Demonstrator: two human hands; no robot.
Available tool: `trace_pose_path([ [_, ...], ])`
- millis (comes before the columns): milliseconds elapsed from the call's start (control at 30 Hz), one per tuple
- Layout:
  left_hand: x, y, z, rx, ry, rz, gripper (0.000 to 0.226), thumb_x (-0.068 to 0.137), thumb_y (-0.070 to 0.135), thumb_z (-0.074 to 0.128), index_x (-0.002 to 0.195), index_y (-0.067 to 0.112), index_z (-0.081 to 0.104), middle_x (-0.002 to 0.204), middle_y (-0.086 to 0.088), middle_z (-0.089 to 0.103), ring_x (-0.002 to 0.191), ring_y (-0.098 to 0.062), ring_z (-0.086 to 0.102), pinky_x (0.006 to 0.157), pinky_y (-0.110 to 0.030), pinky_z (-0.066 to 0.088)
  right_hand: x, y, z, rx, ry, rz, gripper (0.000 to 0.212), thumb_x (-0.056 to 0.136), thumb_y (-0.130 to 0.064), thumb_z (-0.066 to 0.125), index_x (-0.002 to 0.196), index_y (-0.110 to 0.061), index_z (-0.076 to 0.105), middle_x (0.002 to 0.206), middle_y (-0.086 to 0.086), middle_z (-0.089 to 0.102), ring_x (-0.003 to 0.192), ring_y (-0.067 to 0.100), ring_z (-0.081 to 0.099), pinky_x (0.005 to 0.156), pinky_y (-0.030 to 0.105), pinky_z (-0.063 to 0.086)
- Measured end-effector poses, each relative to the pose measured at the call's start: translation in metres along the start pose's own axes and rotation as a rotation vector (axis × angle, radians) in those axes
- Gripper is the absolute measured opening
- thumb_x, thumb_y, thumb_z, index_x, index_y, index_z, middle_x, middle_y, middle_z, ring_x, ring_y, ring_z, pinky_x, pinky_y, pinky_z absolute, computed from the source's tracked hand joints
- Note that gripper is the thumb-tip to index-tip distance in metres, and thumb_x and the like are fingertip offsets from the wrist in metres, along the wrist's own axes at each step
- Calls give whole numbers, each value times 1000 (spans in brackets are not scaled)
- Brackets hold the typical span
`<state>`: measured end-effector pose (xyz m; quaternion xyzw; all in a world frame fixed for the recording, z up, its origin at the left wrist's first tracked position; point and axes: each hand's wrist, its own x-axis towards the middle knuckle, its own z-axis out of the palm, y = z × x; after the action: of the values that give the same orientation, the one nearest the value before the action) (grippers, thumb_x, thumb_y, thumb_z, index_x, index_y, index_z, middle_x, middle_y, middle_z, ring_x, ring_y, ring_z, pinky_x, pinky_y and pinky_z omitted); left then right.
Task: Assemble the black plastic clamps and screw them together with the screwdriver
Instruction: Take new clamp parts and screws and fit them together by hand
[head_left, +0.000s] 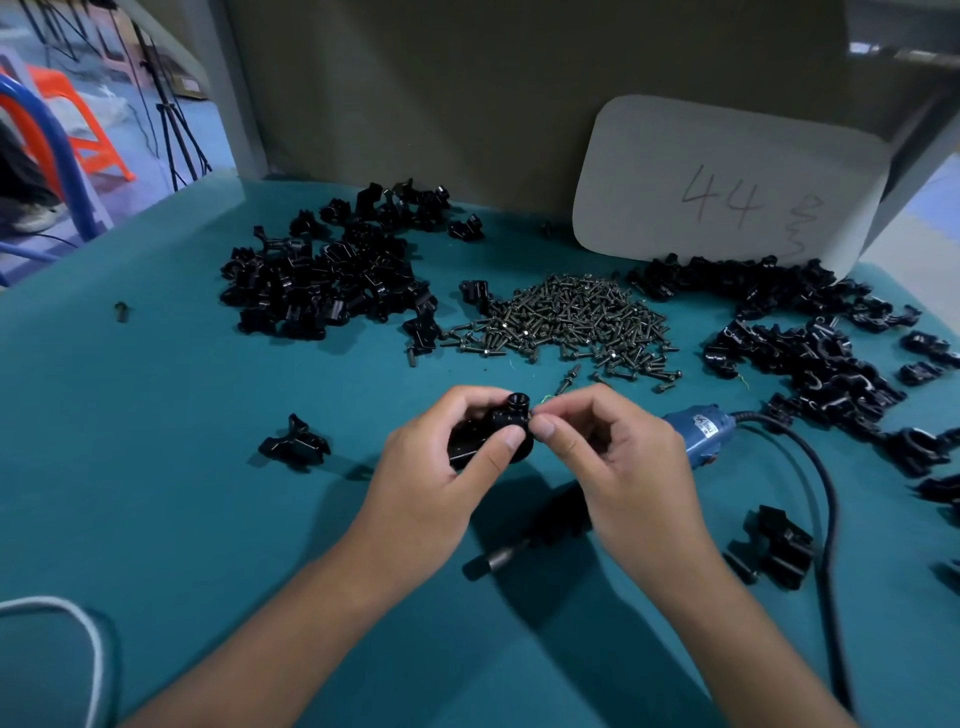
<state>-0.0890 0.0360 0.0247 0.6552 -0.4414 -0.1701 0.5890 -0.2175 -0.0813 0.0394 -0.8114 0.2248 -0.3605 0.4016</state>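
Left hand (441, 457) grips a glossy black plastic clamp (493, 428) w/ round socket up top, right hand (602, 441) fingertips pinched at its side, above teal felt surface (156, 441); blue-bodied screwdriver (698, 431) just right, heap of dark screws (566, 317) beyond.

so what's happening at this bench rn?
A person is assembling a black clamp: the left hand grips it above the teal table while the right hand pinches something small against it, probably a screw. The blue screwdriver lies idle behind the right hand. Screw pile sits beyond.
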Motion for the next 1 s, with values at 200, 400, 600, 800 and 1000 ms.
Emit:
trace_pose_path([
  [200, 2, -4, 0, -5, 20, -23, 24, 94, 37, 64, 117, 32, 64, 109, 24, 69, 105, 2, 66, 86, -12, 48, 1, 2, 3, 90, -3, 27, 15, 87, -34, 77, 94, -37, 64, 95, -17, 72, 94, 8, 70, 79, 31, 56],
  [400, 2, -10, 0, -25, 0, -17, 25, 91, 41, 63, 115, 34, 64, 109, 20, 71, 105, -3, 68, 88, -17, 51, 2, 4, -1, 177, -30, 37, 20, 87, -25, 77, 95, -36, 62, 96, -12, 73, 96, 13, 70, 81, 33, 55],
  [600, 11, -19, -2, -212, 38, -156, 22, 93, 44, 66, 112, 31, 66, 103, 8, 77, 102, -11, 72, 97, -37, 54, 26, 21, -34, -329, -42, 25, 20, 94, -25, 71, 96, -40, 58, 94, -23, 67, 88, -1, 61, 79, 8, 43],
  [800, 11, -22, -1, -300, 31, -232, 19, 98, 25, 62, 109, 40, 69, 109, 2, 74, 87, -23, 77, 72, -35, 62, 72, 49, -46, -745, -456, 368, 12, 94, -39, 69, 92, -32, 59, 96, -12, 65, 94, 14, 63, 92, 42, 53],
  [1000, 15, -24, -1, -410, 40, -331, 17, 99, 18, 62, 113, 25, 69, 106, 1, 74, 88, -26, 76, 71, -36, 63, 133, 72, -47, -778, -207, 339, 19, 97, -35, 67, 110, -23, 63, 112, 4, 64, 103, 24, 60, 90, 41, 55],
])
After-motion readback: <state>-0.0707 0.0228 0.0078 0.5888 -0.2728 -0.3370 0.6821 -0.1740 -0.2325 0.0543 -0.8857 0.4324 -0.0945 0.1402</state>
